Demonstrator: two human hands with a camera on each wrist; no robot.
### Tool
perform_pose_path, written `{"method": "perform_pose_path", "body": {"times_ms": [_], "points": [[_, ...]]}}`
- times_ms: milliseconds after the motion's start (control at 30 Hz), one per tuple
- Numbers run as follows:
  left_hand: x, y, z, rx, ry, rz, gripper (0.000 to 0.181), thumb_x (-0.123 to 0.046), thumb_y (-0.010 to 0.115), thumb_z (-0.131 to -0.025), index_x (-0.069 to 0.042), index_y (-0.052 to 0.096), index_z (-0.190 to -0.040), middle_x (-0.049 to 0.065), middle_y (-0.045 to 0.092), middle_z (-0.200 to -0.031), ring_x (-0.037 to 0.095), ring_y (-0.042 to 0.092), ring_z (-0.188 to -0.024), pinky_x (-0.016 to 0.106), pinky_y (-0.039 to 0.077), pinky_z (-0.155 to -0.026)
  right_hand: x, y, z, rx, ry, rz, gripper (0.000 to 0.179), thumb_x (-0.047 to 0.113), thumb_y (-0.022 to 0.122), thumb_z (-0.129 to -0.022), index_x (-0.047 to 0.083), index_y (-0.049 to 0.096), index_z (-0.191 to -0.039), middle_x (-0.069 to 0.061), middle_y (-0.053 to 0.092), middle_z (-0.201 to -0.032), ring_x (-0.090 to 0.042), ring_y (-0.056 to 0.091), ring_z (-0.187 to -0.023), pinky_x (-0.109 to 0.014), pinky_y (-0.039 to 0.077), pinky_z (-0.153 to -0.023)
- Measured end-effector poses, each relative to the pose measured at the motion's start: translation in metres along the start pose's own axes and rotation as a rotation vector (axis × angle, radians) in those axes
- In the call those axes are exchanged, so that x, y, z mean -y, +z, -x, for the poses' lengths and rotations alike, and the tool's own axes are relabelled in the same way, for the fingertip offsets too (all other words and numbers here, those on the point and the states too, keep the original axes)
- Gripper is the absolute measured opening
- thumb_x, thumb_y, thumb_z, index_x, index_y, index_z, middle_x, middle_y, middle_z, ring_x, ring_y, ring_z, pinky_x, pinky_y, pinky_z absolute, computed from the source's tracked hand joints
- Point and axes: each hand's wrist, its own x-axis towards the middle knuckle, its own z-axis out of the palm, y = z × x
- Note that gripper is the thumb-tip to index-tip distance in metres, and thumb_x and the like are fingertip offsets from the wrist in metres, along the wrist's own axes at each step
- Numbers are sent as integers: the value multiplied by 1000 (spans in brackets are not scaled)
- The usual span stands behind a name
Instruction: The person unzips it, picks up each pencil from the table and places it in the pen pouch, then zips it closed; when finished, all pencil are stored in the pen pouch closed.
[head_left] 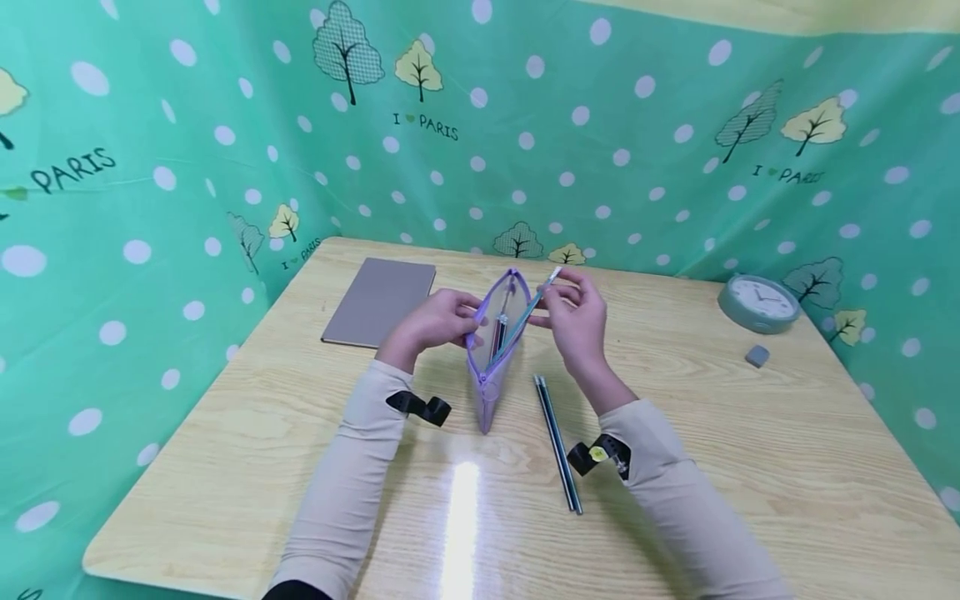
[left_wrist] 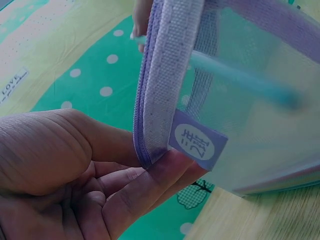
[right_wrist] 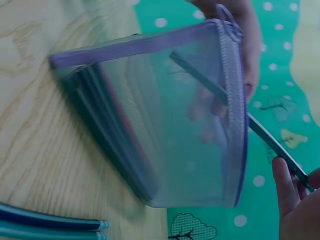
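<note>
A see-through mesh pencil case with purple edging [head_left: 491, 390] is held up over the table, its zip open. My left hand [head_left: 437, 320] pinches its left rim between thumb and fingers, near the small purple label [left_wrist: 198, 141]. My right hand [head_left: 579, 323] holds a teal pencil [head_left: 534, 303] by its white-tipped end. In the right wrist view that pencil [right_wrist: 272, 142] slants through the opening, its other end inside the mesh. Several pencils [right_wrist: 107, 110] lie together along the bottom of the case. Below my right hand, two dark pencils [head_left: 558, 446] lie side by side on the table.
A grey notebook [head_left: 378, 302] lies at the back left of the wooden table [head_left: 712, 467]. At the back right stand a round teal clock [head_left: 759, 303] and a small grey-blue eraser [head_left: 757, 356]. A green dotted curtain [head_left: 615, 167] hangs behind and along the sides.
</note>
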Motion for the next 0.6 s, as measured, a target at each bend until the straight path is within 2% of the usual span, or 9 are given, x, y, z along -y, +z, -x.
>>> {"method": "perform_pose_path", "body": {"times_ms": [233,367,600], "points": [[-1,0,-1,0,-11,-10,46,6,54,-102,16,44,-145,33,64,-131,14,71,-78,32,66,-84,1,9,4,162,52,252,38,-1,59,-100,-9,53,-136,-28,68,-110,-10,69,-67,-28,66,-63],[-3,0,-2,0,-1,-17,45,5,53,-102,16,45,-144,33,63,-132,17,73,-82,33,66,-85,7,11,4,192,72,316,37,0,59,-100,-10,53,-135,-32,68,-112,-10,68,-63,-27,66,-62],[-3,2,0,7,-10,-27,46,5,53,-102,15,44,-146,32,64,-132,20,74,-86,32,66,-84,8,9,5,210,86,388,35,2,59,-99,-8,55,-133,-31,69,-114,-11,71,-67,-28,67,-65]]}}
